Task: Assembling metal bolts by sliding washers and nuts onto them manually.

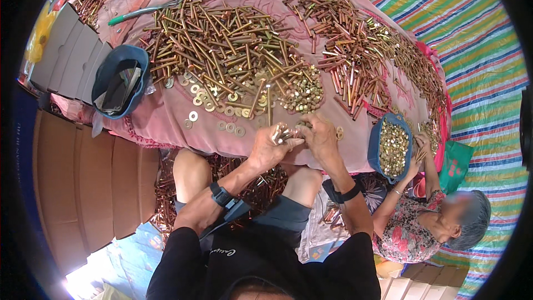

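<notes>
Several bolts [281, 133] gripped in left hand [269, 149], ends upward; right hand [322, 138] pinching, object unclear.

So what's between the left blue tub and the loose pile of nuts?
The head view shows scattered washers and long bolts there, lying on the pink cloth.

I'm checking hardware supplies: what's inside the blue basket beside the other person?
The blue basket holds a heap of small gold-coloured nuts. They cover its bottom, so whatever lies beneath them cannot be seen.
</notes>
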Demonstrator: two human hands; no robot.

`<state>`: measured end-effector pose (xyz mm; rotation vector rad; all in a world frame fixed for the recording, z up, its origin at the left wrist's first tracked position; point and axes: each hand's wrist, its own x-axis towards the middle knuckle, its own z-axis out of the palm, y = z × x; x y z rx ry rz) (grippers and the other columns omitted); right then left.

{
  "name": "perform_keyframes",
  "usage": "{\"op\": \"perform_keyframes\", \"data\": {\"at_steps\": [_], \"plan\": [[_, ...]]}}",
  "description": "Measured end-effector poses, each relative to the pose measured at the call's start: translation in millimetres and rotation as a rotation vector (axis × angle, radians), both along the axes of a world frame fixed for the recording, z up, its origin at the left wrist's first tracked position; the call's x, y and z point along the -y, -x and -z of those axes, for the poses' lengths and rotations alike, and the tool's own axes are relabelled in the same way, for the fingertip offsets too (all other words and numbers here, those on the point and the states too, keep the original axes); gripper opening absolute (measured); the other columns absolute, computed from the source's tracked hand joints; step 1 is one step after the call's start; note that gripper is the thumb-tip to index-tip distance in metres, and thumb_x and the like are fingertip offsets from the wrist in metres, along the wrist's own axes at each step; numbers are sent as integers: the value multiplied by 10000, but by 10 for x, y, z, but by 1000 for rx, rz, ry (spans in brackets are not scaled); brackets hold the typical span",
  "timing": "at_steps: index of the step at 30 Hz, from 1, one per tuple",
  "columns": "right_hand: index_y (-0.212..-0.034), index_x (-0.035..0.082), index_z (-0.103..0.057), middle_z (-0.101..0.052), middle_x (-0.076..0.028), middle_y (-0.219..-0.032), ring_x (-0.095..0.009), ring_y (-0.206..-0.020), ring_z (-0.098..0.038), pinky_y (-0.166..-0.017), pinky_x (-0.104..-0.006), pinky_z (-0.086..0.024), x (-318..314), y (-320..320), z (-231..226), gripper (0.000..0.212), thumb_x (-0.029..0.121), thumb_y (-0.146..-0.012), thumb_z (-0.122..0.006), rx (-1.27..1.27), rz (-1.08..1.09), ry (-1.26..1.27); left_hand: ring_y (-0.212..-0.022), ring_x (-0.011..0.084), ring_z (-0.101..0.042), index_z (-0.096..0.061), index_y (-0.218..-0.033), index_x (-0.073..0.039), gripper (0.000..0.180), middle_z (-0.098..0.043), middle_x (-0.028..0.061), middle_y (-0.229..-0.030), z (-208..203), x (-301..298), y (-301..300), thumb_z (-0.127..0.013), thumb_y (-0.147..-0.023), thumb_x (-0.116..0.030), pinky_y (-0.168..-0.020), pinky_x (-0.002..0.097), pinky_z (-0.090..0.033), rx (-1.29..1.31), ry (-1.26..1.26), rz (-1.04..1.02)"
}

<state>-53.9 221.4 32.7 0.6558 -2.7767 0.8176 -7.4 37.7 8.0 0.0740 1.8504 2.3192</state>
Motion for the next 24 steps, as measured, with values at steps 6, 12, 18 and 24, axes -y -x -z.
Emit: {"op": "perform_keyframes", "data": {"at_steps": [6, 12, 18, 24], "plan": [[-1004, -2, -682, -708, -104, -872, -147, -639, -648, -523, -265, -499, -131, -52, 124, 146, 122, -942, -728, 454, 250, 552, -763, 71, -627, -696, -997, -3, 104, -683, 8, -837, -26, -68, 36, -754, -912, -14, -680, 243, -530, -93, -138, -38], [-1030, 10, -670, -708, -59, -822, -96, -650, -659, -548, -218, -523, 22, -217, -364, 178, 152, -953, -746, 744, 159, 1170, -743, 64, -589, -695, -948, -1, 78, -682, 5, -823, -20, -40, 77, -757, -902, -12, -654, 245, -497, -168, -80, -73], [-1058, -17, -642, -703, -79, -833, -108, -648, -668, -549, -223, -542, 183, -288, -373, 214, 144, -956, -738, 623, 143, 952, -702, 46, -555, -649, -855, -20, 115, -636, -21, -749, -24, -42, 64, -756, -890, 0, -605, 238, -468, 17, -172, -53], [-1056, -33, -642, -708, -87, -845, -108, -660, -667, -563, -216, -537, 236, -304, -418, 202, 131, -966, -719, 558, 195, 895, -697, 41, -549, -655, -884, -12, 100, -636, -27, -741, 60, -32, 36, -752, -899, 2, -595, 238, -465, -10, -131, -64]]}}
